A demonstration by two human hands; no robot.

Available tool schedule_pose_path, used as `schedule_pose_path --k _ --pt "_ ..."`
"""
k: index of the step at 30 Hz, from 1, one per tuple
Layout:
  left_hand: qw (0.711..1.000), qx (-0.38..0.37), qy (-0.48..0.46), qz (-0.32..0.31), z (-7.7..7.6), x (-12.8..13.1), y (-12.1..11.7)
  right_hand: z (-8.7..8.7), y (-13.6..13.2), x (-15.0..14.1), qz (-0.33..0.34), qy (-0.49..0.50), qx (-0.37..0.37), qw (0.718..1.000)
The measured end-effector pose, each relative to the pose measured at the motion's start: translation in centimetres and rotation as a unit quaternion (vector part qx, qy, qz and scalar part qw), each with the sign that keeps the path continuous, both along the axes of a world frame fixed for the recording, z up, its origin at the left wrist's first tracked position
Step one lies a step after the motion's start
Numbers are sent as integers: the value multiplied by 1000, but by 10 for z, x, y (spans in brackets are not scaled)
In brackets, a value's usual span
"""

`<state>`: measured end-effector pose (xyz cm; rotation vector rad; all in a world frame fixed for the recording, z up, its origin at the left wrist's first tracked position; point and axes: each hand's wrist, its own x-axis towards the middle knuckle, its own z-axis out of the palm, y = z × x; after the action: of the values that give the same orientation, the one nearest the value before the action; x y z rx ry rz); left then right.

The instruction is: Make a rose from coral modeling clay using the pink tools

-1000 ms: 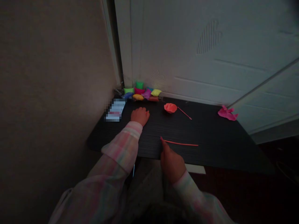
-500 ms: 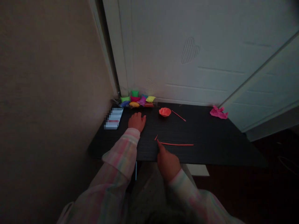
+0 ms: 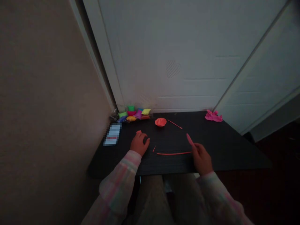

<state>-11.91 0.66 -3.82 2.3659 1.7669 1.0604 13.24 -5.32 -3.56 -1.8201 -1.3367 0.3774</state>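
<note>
A long thin red strand (image 3: 173, 153) lies on the dark table (image 3: 222, 147), with a short red bit (image 3: 154, 149) off its left end. My right hand (image 3: 200, 157) sits at the strand's right end, forefinger stretched out and pointing up-left, the other fingers curled. My left hand (image 3: 140, 143) rests on the table left of the short bit, fingers loosely curled, nothing seen in it. A red-orange lump (image 3: 160, 122) and a second thin red strand (image 3: 174, 124) lie further back.
Several small bright packets (image 3: 134, 114) are piled in the back left corner by a white door. A pink crumpled lump (image 3: 213, 116) lies at the back right. A blurred-out flat item (image 3: 112, 134) lies at the left edge. A wall stands to the left.
My right hand left the strand's left end, where a short piece now lies apart, and moved to its right end. My left hand drew back slightly. The view tilted down.
</note>
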Motion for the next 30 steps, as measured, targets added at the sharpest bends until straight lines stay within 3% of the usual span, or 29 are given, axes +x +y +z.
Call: schedule_pose_path --k 4,12,16,20,23,26,30 --pt "993 -72 42 -83 1 7 -18 -1 17 29 -32 64 -5 997" --pt "980 -153 82 -96 10 9 -29 -3 18 30 5 100 16 995" --pt "976 -193 51 -89 17 8 -32 -3 16 32 4 151 23 988" --pt "969 -209 -133 -19 24 1 -23 -2 15 32 6 174 15 985" --pt "924 -168 -329 101 24 -11 -5 -1 16 32 10 189 10 982" --pt "904 -128 -370 169 19 -23 13 -2 16 32 13 206 14 978" --pt "912 -116 -347 186 16 -28 24 -2 15 32 16 214 26 976"
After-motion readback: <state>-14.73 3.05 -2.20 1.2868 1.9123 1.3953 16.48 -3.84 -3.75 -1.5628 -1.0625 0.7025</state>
